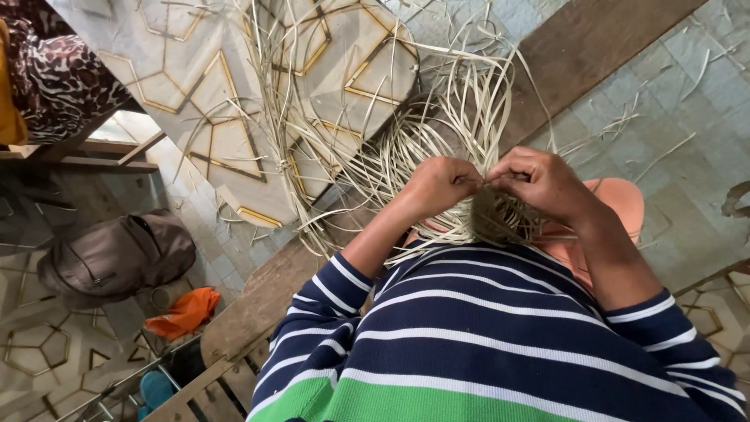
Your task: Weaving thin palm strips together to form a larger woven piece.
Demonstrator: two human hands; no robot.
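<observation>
Cane strips [437, 148] hidden under both hands.

Floor: pale tiles [687, 117] beside the wooden plank [594, 47].
Left of plank: patterned mat [195, 86], grey bag [117, 254], orange cloth [183, 311].

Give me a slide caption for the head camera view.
Left hand and right hand pinch pale cane strips over a woven bundle.
</observation>
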